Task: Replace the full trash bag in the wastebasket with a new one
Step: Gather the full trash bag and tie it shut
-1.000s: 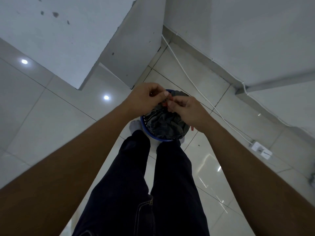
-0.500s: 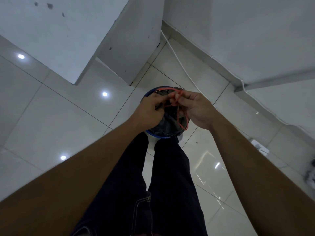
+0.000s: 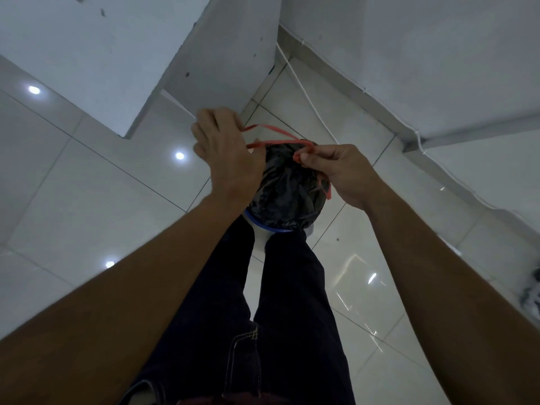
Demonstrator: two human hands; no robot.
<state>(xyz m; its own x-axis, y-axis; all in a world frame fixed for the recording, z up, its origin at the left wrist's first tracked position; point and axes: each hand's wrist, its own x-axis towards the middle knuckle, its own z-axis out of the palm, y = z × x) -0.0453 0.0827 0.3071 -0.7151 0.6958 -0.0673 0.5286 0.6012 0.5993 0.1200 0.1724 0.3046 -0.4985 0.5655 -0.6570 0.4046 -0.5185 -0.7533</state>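
A: While both arms reach down over the wastebasket point(image 3: 263, 225), where's the bag?
B: Black trash bag point(image 3: 287, 194) sits in it, with the blue rim showing at the bag's 6 o'clock. Basket is on the tiled floor point(image 3: 87, 200), just ahead of the person's legs.
A: Hands?
B: Left hand point(image 3: 228, 159) is at the bag's 10 o'clock, back up. Two strands of the red drawstring point(image 3: 277, 130) run into it, fingers curled round them as far as I can see. Right hand point(image 3: 340, 173) is at 2 o'clock, thumb and forefinger pinching the same drawstring, short tail hanging below the palm.
A: String?
B: Stretched between the hands, across the bag's 12 o'clock edge.
A: Anything else?
B: White cable point(image 3: 306, 96) on the floor at 12 to 1 o'clock, near the wall point(image 3: 409, 39). Dark trousers point(image 3: 292, 317) at 6.
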